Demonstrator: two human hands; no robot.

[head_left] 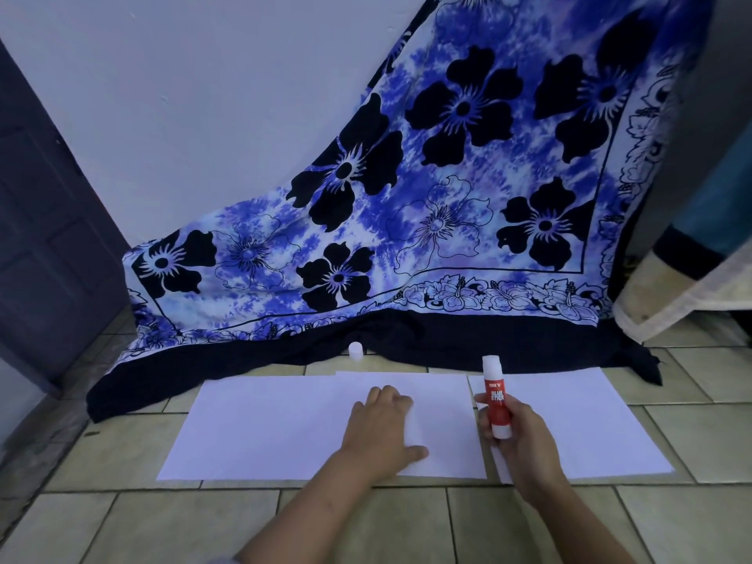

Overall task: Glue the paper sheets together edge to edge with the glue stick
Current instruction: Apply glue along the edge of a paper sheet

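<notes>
We take this for a home, probably: beige ceramic floor tiles, a dark panelled door left, a blue flowered cloth draped far.

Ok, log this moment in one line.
left hand: flat on sheets | right hand: holds glue stick upright | cap: on floor by cloth

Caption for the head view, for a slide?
Head view: left hand rests on paper sheets on the tiled floor; right hand holds the glue stick upright.
</notes>
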